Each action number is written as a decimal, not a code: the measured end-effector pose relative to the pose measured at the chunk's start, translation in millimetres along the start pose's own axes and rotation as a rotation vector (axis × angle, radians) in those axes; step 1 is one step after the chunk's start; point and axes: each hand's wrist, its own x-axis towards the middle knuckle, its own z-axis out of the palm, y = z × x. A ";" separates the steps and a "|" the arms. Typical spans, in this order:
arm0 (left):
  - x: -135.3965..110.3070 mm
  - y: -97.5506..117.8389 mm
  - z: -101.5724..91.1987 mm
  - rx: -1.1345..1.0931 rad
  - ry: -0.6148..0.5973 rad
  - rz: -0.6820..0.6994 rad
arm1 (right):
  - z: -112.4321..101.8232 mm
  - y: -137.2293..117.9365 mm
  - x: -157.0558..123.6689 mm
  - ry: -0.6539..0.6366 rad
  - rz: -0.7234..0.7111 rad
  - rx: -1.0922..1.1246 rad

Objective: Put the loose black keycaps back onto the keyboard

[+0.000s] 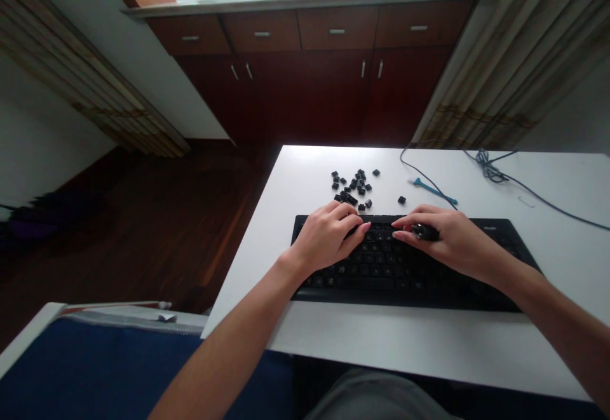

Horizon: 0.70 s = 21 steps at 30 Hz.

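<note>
A black keyboard (376,283) lies on the white table, with bare-looking patches among its keys. My left hand (328,229) rests on its upper left part, thumb and index finger extended and apart, the other fingertips partly hidden. Over the upper middle keys, my right hand (441,236) grips a small tool with a dark, rounded handle (426,232); some red shows near its front, and its tip is hard to make out. Several loose black keycaps (361,183) are scattered behind the keyboard, close to my left hand. One keycap (402,200) lies apart from them, nearer my right hand.
A blue plastic tool (434,190) lies behind my right hand, crossed by a black cable. More cable (493,169) is bundled at the back right of the white table (328,331). A thin bent wire (527,202) lies nearby. A blue padded surface (109,369) adjoins at left.
</note>
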 end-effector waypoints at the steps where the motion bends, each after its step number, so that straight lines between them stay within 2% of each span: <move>1: 0.0 0.2 -0.1 0.002 -0.003 0.001 | 1.6 -1.1 0.5 0.003 -0.016 -0.021; 6: -0.5 0.9 -0.5 0.011 -0.008 0.002 | 8.7 -0.5 1.2 0.004 -0.101 -0.119; 14: -1.3 -0.9 0.8 -0.018 -0.030 0.039 | 16.9 5.9 -4.2 0.075 -0.120 -0.092; 17: -0.6 0.0 -1.2 -0.033 -0.056 0.087 | 18.7 4.6 -3.9 0.096 -0.131 -0.090; 21: 0.1 2.5 -4.2 -0.031 -0.114 0.199 | 17.4 6.3 -1.8 0.060 -0.130 -0.090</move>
